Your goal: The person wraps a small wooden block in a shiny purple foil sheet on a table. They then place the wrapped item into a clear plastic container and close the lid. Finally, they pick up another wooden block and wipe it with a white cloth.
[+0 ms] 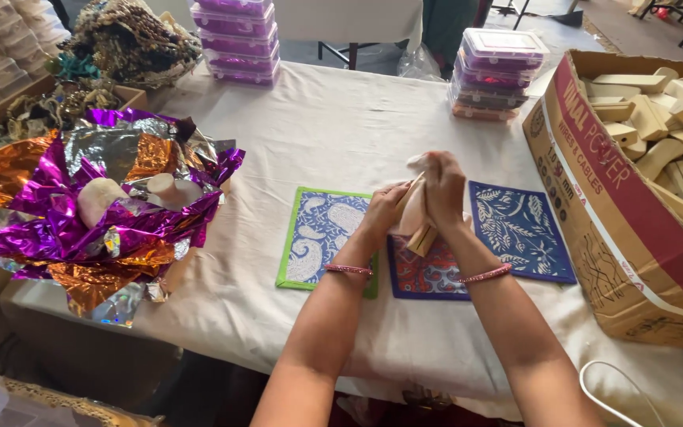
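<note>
Both my hands meet over the middle of the table. My right hand (443,188) is closed around a pale wooden block (420,237) partly wrapped in white cloth or paper, held upright over a red-and-blue patterned mat (428,277). My left hand (383,210) presses against the block's left side, gripping the wrapping. A green-edged blue paisley mat (318,233) lies to the left, a dark blue leaf-print mat (519,229) to the right.
A cardboard box (618,237) of wooden blocks stands at right. Crumpled purple, orange and silver foil (96,213) is heaped at left. Stacked purple-lidded plastic boxes (239,39) and another stack (496,75) sit at the back. A white cable (618,395) loops near the front right.
</note>
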